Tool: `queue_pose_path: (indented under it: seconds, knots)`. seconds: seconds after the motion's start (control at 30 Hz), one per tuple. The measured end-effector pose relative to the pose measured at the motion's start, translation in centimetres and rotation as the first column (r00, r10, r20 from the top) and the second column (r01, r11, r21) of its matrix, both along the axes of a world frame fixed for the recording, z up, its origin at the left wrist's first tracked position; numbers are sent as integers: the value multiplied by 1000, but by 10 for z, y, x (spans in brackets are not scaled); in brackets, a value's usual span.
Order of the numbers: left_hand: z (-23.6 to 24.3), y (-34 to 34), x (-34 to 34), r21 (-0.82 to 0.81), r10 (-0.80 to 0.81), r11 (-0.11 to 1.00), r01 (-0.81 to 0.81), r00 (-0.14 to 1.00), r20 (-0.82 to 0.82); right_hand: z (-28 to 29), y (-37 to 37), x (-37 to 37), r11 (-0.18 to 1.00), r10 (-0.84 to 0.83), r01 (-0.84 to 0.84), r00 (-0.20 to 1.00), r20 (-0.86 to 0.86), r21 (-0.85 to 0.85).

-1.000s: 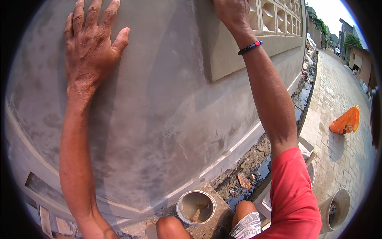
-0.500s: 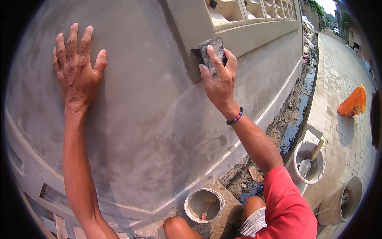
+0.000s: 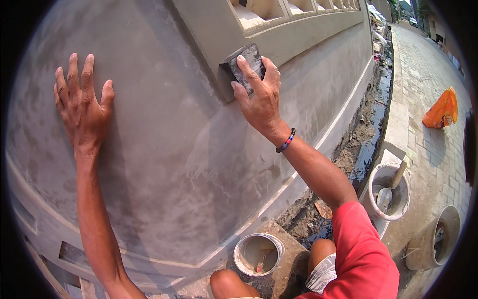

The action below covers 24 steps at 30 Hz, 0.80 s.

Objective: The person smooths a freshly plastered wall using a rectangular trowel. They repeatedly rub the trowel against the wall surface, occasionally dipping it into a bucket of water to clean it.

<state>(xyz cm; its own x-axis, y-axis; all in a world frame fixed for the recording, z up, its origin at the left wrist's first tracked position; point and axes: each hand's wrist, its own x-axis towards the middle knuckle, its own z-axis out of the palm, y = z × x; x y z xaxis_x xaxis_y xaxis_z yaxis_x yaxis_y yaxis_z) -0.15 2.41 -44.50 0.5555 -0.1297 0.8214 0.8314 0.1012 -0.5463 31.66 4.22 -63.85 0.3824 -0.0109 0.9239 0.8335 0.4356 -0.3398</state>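
Note:
My right hand [image 3: 259, 97] grips a dark, cement-smeared foam sponge [image 3: 246, 65], thumb and fingers around its edges. It presses the sponge against the lower corner of the raised grey moulding [image 3: 294, 45] under the wall openings. To the left, my left hand [image 3: 84, 107] lies flat on the smooth grey plastered wall [image 3: 159, 134], fingers spread, holding nothing. Between my knees below stands a small white bucket [image 3: 239, 256] of greyish water, with a brush-like tool [image 3: 261, 264] partly sunk in it.
A narrow muddy gutter [image 3: 366, 149] runs along the wall's foot at right. Beyond it are a pale bucket [image 3: 404, 199] with a trowel-like tool, a second bucket [image 3: 418, 251], and an orange plastic bag [image 3: 440, 110] on the paved lane [image 3: 416, 70]. Patterned openings [image 3: 261, 15] sit above the moulding.
The view has tilted a little, so the wall and both hands sit farther left in it. The sponge stays at the moulding's corner, and my left hand remains flat on the wall.

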Motion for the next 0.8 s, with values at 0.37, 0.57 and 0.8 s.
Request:
queue_pose_path:
  seconds: [0.37,0.57,0.8]
  knots:
    - [0,-1,6,-2,59,998,-59,998,15,-2,10,16,998,13,-5,993,-117,70]
    - [0,3,12,8,11,1000,-11,1000,-1,98,4,-1,967,-142,116,985,102,228]
    - [4,2,-2,31,46,998,-45,999,-26,67,4,-16,992,-15,-3,990,143,124]
